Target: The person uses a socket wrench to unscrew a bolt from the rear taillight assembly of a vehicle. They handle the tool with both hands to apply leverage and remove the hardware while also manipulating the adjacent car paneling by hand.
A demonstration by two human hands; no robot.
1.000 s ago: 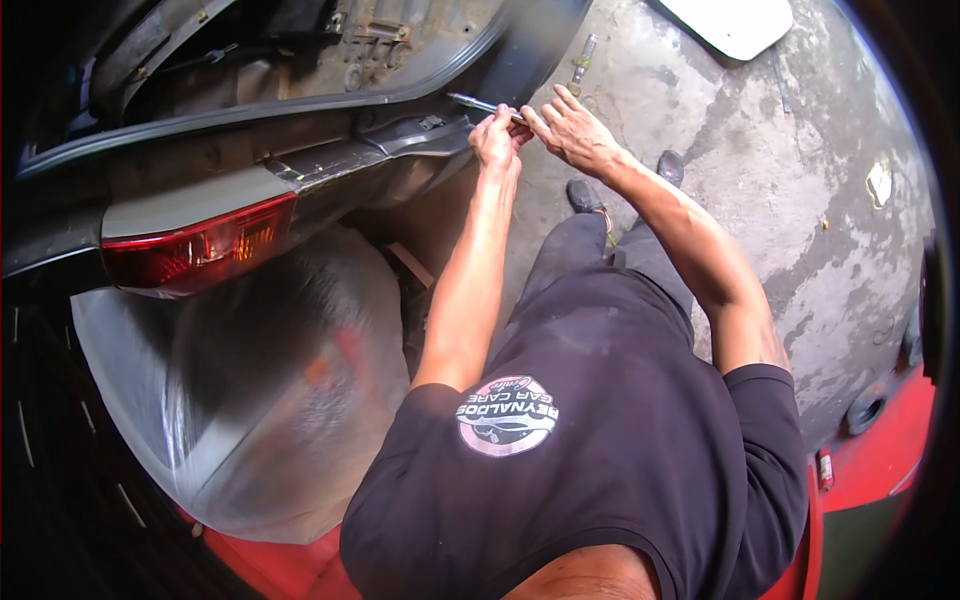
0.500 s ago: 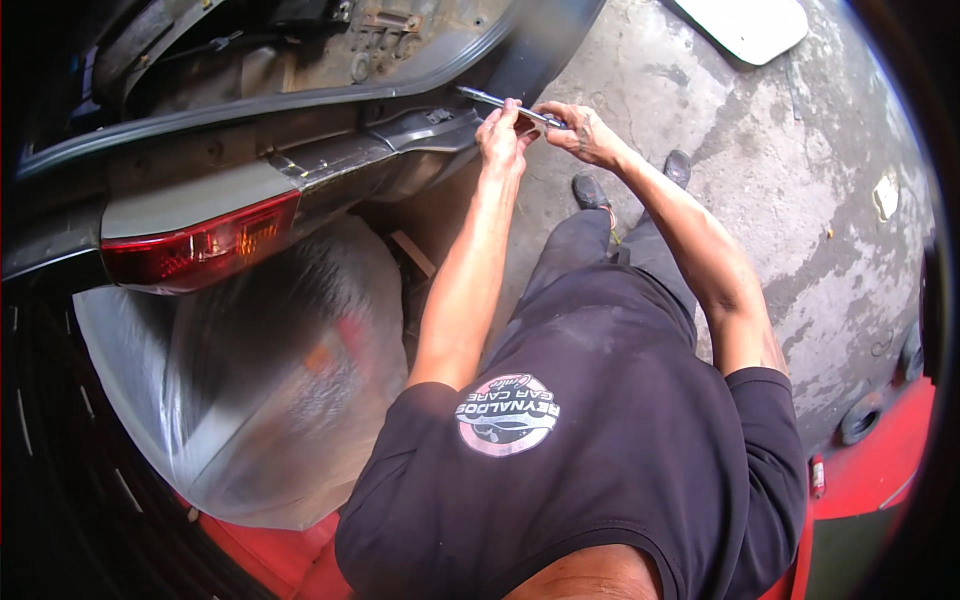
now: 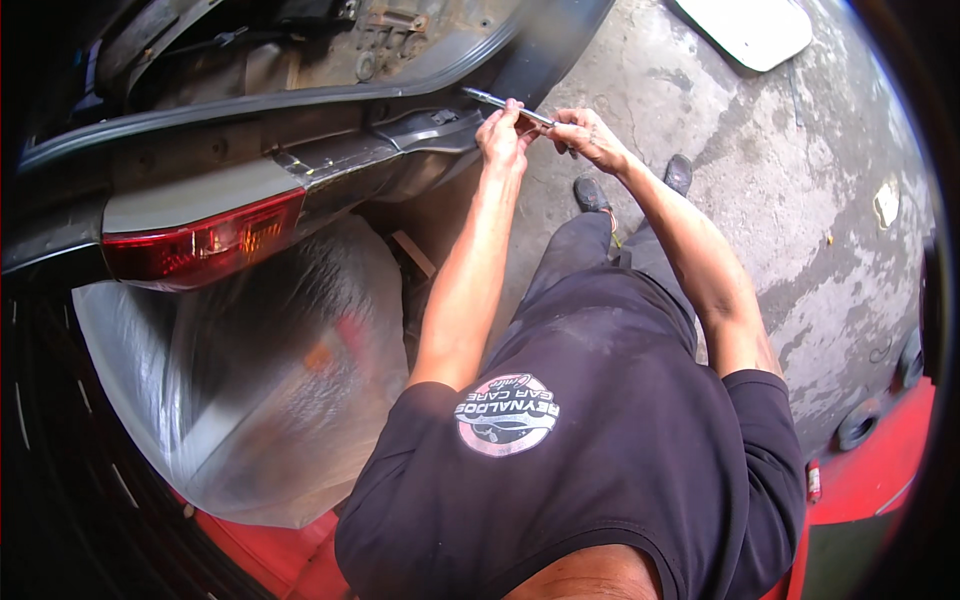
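Note:
A long, thin silver tool point(image 3: 485, 97) slants across the top middle, its left end by the dark car body corner point(image 3: 445, 125). My left hand point(image 3: 505, 140) has its fingers closed round the tool's middle, thumb uppermost. Just to the right, my right hand point(image 3: 590, 140) grips the tool's other end with curled fingers. Below and left are the black bumper trim and a red-and-amber tail light point(image 3: 195, 245). Above them, a rubber seal point(image 3: 250, 112) borders the open body cavity with metal brackets point(image 3: 395, 22).
Clear plastic sheeting point(image 3: 230, 400) covers something below the tail light. My feet point(image 3: 590, 192) stand on stained concrete point(image 3: 780, 250). A white panel point(image 3: 745, 28) lies at top right, a black ring point(image 3: 858, 425) and small red can point(image 3: 814, 480) by red surfaces point(image 3: 870, 490) at lower right.
My right hand has come down from raised, spread fingers to a curled grip on the tool's right end. Both hands and the tool have shifted slightly right.

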